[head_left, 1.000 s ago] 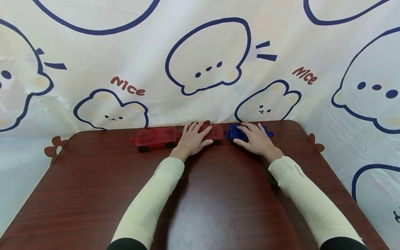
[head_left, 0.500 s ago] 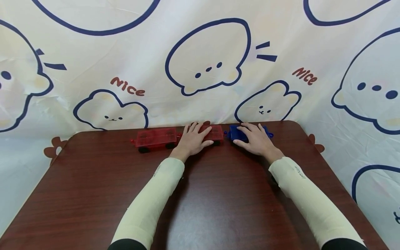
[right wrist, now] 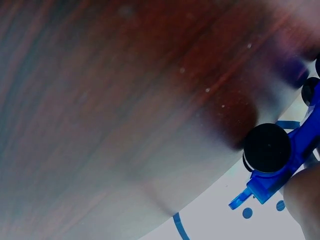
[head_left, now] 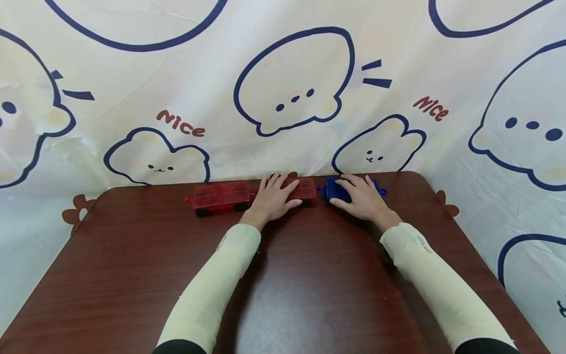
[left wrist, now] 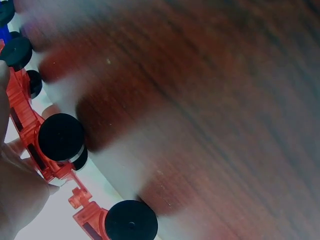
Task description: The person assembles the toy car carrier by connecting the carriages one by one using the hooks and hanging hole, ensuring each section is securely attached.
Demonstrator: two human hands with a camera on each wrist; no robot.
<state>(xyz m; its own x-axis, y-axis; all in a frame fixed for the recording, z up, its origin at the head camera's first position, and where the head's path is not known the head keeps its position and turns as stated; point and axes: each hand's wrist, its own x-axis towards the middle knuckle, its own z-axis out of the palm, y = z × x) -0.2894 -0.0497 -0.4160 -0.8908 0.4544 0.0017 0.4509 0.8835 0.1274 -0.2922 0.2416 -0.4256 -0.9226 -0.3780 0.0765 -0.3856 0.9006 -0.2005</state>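
Observation:
A transparent red toy wagon [head_left: 306, 189] with black wheels stands near the table's far edge. My left hand [head_left: 272, 199] lies over it, fingers reaching across its top to the far side and thumb on the near side. Left of it is a second, longer red wagon [head_left: 221, 194]; their coupling shows in the left wrist view. A blue wagon [head_left: 332, 189] stands to the right, with a hook at each end. My right hand [head_left: 363, 199] holds it from above, covering most of it. The blue hook meets the red wagon's right end; whether they are linked, I cannot tell.
The dark wooden table [head_left: 300, 295] stretches toward me. Behind it and at both sides hangs a pale curtain [head_left: 185, 78] with blue cartoon outlines, right up to the far edge where the wagons stand.

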